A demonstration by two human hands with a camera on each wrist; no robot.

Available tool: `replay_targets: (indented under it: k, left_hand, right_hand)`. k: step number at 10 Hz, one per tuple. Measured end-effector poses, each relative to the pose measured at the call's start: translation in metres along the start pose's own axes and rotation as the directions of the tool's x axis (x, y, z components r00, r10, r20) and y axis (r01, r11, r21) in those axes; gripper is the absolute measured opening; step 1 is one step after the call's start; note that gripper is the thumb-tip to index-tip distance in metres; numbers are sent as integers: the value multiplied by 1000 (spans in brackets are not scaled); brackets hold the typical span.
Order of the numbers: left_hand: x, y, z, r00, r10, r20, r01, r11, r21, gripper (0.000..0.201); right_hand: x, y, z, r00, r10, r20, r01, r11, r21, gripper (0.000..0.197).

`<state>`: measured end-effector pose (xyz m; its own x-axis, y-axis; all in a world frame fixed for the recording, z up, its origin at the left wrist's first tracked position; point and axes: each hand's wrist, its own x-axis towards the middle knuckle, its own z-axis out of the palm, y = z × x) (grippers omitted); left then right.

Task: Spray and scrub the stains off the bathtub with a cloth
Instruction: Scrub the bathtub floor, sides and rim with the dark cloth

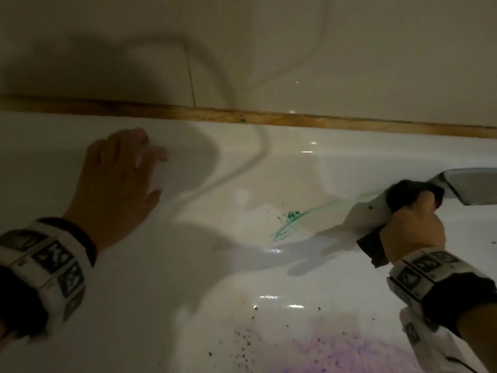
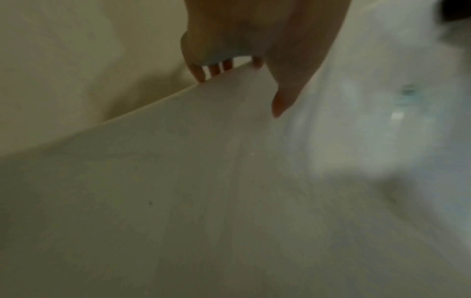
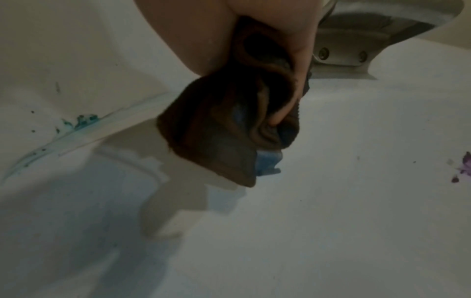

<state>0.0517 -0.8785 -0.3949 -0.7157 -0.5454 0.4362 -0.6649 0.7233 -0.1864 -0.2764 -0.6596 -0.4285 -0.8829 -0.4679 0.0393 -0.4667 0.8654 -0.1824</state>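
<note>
Bracing your flat, relaxed left hand (image 1: 118, 168) on the bathtub (image 1: 215, 292) wall, sweep the bunched dark cloth (image 3: 229, 125) clenched in your right hand (image 1: 414, 232) firmly back across the green stain (image 1: 289, 222) just left of it.

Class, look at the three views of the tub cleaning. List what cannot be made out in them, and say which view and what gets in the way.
- Purple stain: head view, cut off by the bottom edge.
- Metal fitting: head view, cut off by the right edge and partly hidden by the cloth.
- Right hand fingers: hidden by the bunched cloth.
- Green stain: left wrist view, blurred.
- Left hand fingertips: head view, blurred.
- Spray bottle: in no view.
</note>
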Motion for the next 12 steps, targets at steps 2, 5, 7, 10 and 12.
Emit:
replay_targets:
  k: [2,5,7,10,12]
  left_hand:
    - [-85,-16,15,915,67,398,-96,994,55,126]
    - [-95,-21,30,898,19,440,-87,987,136,128]
    - [-87,-8,26,700,-176,692,-50,955,294,104]
    - [-82,-3,10,637,-179,750,-135,932,337,108]
    - [-78,0,4,590,-201,782,-153,923,352,120]
  right_hand:
    - [-1,2,3,999,5,-38,-5,1000,12,39]
    - [-31,-27,30,990,59,-126,-20,957,290,51]
    - [-72,-70,77,976,-204,-75,212,968,132,54]
    - [-114,-108,92,771,-571,283,584,811,43,38]
    - [-122,-80,77,863,-498,-82,494,802,335,48]
